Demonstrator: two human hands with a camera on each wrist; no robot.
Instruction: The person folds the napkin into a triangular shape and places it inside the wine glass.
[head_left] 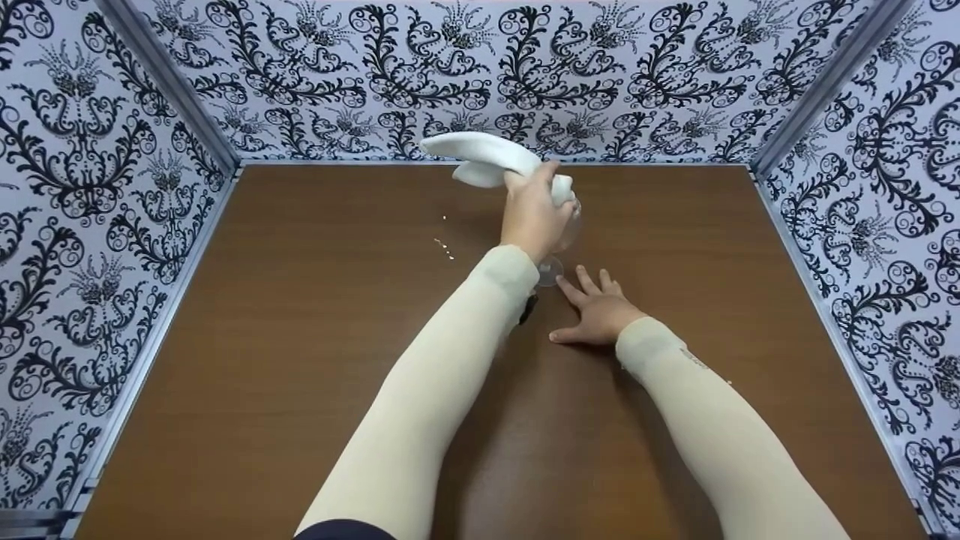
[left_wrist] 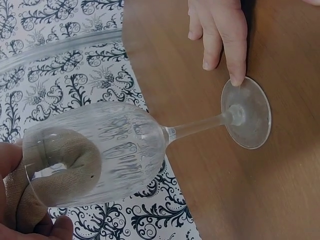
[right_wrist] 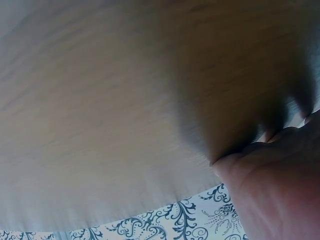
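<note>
A clear wine glass stands upright on the brown table, its ribbed bowl largely behind my left hand in the head view. My left hand grips a white cloth at the top of the glass. Part of that cloth is pushed down inside the bowl, as the left wrist view shows, and the rest flares out to the left above the hand. Spread on the table, my right hand has straight fingers. One fingertip rests at the edge of the glass's round foot.
Small white specks lie on the table left of the glass. Patterned black-and-white panels rise behind and on both sides, with metal rails at the corners.
</note>
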